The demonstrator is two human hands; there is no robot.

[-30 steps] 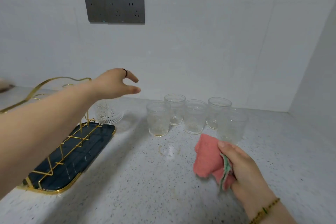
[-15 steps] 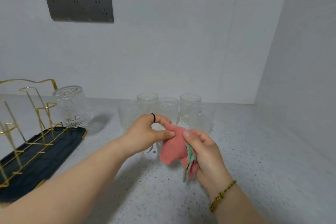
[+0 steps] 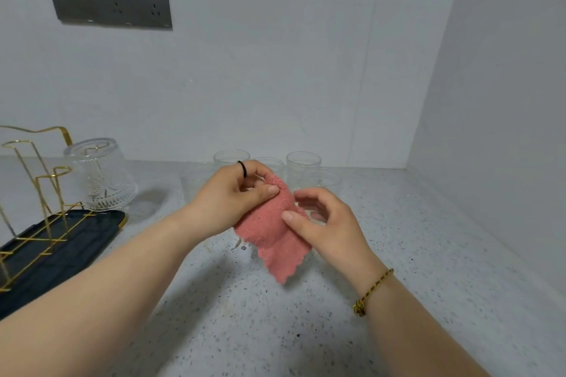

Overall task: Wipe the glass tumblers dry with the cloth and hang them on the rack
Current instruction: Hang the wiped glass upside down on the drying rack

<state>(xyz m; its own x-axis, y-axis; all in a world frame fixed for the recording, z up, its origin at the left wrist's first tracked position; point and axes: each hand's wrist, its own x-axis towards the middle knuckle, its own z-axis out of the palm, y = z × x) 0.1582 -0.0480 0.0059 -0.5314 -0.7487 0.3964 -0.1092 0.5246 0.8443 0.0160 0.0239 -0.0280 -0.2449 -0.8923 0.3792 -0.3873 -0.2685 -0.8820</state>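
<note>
Six glass tumblers [image 3: 102,176], one pink cloth [image 3: 271,234], one rack [image 3: 72,239], one socket panel [image 3: 110,1], two hands [image 3: 231,197]

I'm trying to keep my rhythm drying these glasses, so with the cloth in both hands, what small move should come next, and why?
Probably let the left hand release the pink cloth and pick up an upright tumbler. Both hands, the right hand too, pinch the cloth and neither holds a glass, while only one hung tumbler is on the rack.
</note>
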